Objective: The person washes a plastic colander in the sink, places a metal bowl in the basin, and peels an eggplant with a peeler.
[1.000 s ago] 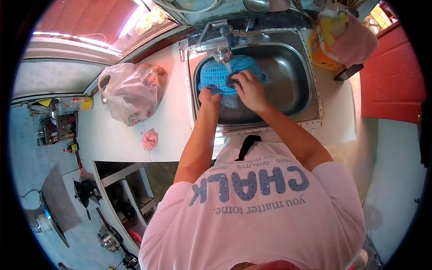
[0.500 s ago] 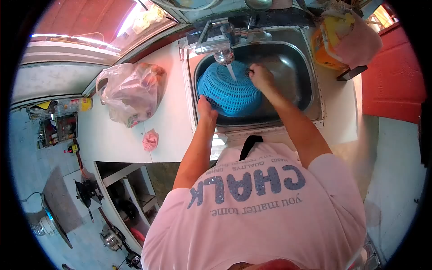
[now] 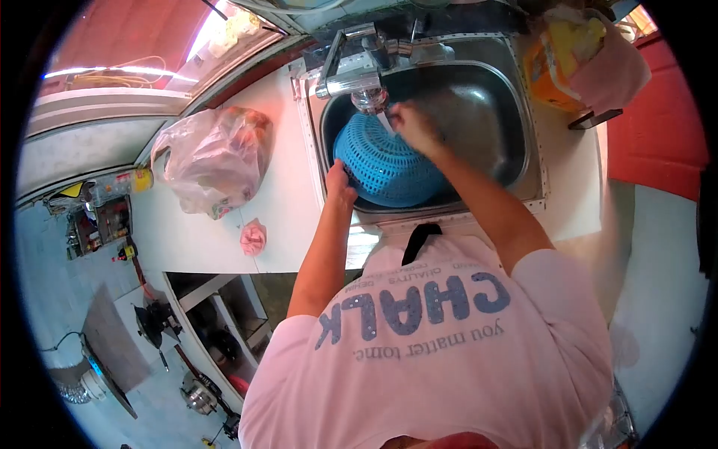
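Observation:
A blue slotted plastic basket (image 3: 381,165) sits in the steel sink (image 3: 490,138), its rounded outside facing up. Water runs onto it from the chrome faucet (image 3: 370,97). My left hand (image 3: 341,182) is closed on the basket's left edge, with some fingers hidden. Beside the stream, my right hand (image 3: 411,126) is over the top of the basket, fingers pressed together. Whatever those fingers hold is too small and blurred to name.
Left of the sink, a knotted-looking plastic bag (image 3: 217,157) and a crumpled pink cloth (image 3: 253,237) lie on the white counter (image 3: 194,247). An orange-yellow container (image 3: 557,63) with a pink cloth (image 3: 613,71) stands at the right. Pans hang at lower left.
My right hand has moved left and slightly up, close to the water stream. The basket has shifted a little toward me and tilted; my left hand stays at its edge.

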Available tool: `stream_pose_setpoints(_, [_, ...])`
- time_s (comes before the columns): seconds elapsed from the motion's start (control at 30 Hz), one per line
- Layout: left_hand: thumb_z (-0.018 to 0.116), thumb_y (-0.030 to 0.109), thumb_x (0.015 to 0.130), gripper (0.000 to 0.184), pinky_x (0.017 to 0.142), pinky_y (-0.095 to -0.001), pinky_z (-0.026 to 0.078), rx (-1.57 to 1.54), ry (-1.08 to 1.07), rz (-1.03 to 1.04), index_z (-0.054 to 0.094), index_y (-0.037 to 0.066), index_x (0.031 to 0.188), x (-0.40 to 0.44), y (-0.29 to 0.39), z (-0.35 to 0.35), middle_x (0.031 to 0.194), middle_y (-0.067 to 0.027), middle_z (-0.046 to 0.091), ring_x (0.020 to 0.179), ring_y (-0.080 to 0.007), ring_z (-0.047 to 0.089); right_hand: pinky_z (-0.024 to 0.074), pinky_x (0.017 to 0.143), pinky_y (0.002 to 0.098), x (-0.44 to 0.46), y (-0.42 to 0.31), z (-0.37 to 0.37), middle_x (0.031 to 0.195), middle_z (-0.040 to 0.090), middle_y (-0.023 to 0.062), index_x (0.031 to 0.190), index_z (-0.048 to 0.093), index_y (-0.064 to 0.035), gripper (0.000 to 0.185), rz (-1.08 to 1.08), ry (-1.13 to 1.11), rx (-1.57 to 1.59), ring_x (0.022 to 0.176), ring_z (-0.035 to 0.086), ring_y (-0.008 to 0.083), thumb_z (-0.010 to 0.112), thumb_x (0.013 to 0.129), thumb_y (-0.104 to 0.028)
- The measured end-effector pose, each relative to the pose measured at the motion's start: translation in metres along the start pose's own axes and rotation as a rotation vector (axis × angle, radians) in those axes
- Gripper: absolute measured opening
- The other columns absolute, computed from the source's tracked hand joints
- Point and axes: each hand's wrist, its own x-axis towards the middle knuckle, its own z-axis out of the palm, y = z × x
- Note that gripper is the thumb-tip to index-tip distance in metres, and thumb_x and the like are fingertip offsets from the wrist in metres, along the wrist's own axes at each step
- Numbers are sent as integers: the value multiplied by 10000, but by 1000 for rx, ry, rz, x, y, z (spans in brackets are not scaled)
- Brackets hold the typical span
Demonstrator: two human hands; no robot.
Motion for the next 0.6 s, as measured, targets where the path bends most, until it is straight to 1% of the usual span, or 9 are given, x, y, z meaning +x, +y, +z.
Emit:
stream_pose_setpoints(0.07, [377,306,943,391,877,-415,443,13,24,-30,500,-7,1143,-11,3,17,1090,-130,585,962,-267,570,459,744,411,4,-8,4,915,572,155,927,602,-72,167,-18,11,-73,857,568,314,581,768,-121])
stream_pose_setpoints(0.13, [369,300,947,396,896,-412,430,34,22,-40,485,-7,1168,-2,0,13,1117,-127,573,987,-267,556,458,736,404,1,-17,8,907,571,153,926,599,-77,169,-22,27,-150,854,568,318,580,764,-121])
stream_pose_setpoints(0.17, [367,299,948,396,899,-412,428,32,15,-46,483,-7,1172,8,-3,5,1124,-127,569,990,-268,553,460,734,407,-3,-20,9,914,576,152,928,594,-77,165,-134,110,-149,851,569,320,579,774,-135])
stream_pose_setpoints(0.27, [362,293,950,395,902,-414,424,21,-10,-76,478,-7,1180,2,-2,10,1150,-131,554,1000,-277,544,463,727,411,26,51,18,936,580,146,927,592,-86,169,50,79,108,844,574,322,592,771,-150])
stream_pose_setpoints(0.3, [364,295,949,397,901,-414,424,31,-8,-72,476,-9,1179,-2,-1,17,1150,-132,554,1000,-278,545,462,718,417,26,45,13,941,581,148,933,592,-85,177,159,192,-5,840,578,322,594,770,-154])
stream_pose_setpoints(0.4, [373,294,945,404,890,-409,430,43,7,-39,475,-24,1171,3,3,22,1140,-139,556,983,-274,548,464,707,413,20,12,-7,946,581,149,933,594,-73,178,55,338,33,837,581,319,591,774,-152])
stream_pose_setpoints(0.47, [376,291,942,403,884,-402,433,79,-1,-8,481,-30,1164,22,5,3,1127,-143,559,970,-272,550,464,706,410,20,28,-15,948,580,149,943,594,-64,188,116,305,-87,836,581,317,589,779,-155])
stream_pose_setpoints(0.5, [381,290,939,405,873,-382,435,62,-16,44,483,-34,1159,17,7,1,1110,-144,563,958,-265,551,465,705,409,20,34,-18,950,580,149,948,594,-60,193,146,295,-144,836,581,316,588,781,-157])
stream_pose_setpoints(0.6, [389,289,937,407,865,-361,435,127,52,110,477,-38,1162,34,7,-4,1100,-141,565,952,-254,551,465,698,417,-11,14,-11,917,579,164,942,596,-50,186,-241,-66,76,816,581,325,582,788,-152])
